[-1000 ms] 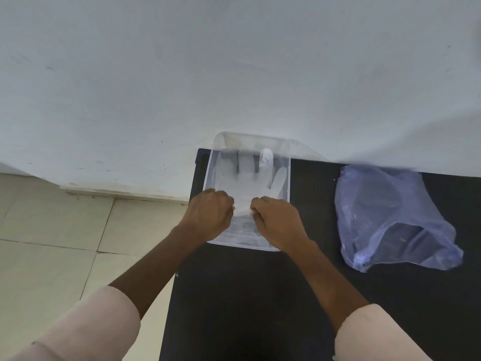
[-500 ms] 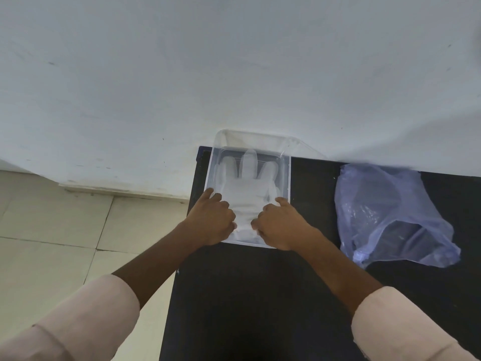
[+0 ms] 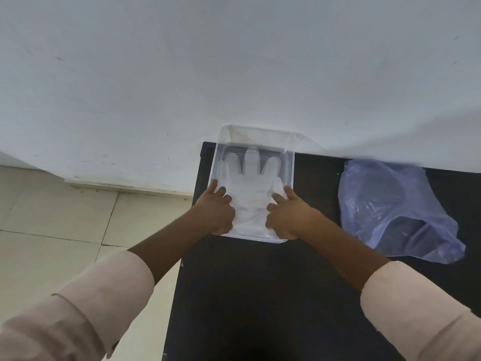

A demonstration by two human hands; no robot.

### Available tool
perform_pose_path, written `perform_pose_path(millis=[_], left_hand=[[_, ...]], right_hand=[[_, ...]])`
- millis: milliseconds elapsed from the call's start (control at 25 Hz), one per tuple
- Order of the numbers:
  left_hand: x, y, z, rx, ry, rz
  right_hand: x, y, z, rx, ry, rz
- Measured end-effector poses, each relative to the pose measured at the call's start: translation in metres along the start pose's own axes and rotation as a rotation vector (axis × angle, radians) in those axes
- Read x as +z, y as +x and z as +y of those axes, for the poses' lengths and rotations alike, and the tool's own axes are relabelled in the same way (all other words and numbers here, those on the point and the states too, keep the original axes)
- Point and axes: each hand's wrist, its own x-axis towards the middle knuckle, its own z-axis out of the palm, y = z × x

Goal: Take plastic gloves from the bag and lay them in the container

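Observation:
A clear plastic container [image 3: 291, 162] sits at the far left corner of the black table. A translucent white plastic glove [image 3: 251, 190] lies flat inside it, fingers spread and pointing toward the wall. My left hand [image 3: 217, 212] rests on the glove's left edge, fingers apart and pressing down. My right hand [image 3: 287, 214] does the same on the glove's right side, index finger stretched out. Neither hand grips anything. A crumpled bluish plastic bag [image 3: 390, 207] lies to the right of the container, its mouth open toward me.
The black table [image 3: 260, 295] stands against a white wall [image 3: 234, 74]. Its left edge drops off to a pale tiled floor [image 3: 52, 217]. The container sits right at that left edge.
Both hands slid apart from the middle of the glove to its sides and uncurled. The glove went from lifted and bunched to lying flat with its fingers spread.

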Motion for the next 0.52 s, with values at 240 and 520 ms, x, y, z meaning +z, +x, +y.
perform_pose_path(millis=[240,520], left_hand=[[-0.007,-0.005,-0.001,0.004,-0.022,0.0],[-0.03,-0.025,-0.004,0.0,-0.535,0.349]], right_hand=[[0.0,-0.011,0.003,0.014,0.065,0.179],[-0.011,-0.038,-0.002,0.067,0.621,0.537]])
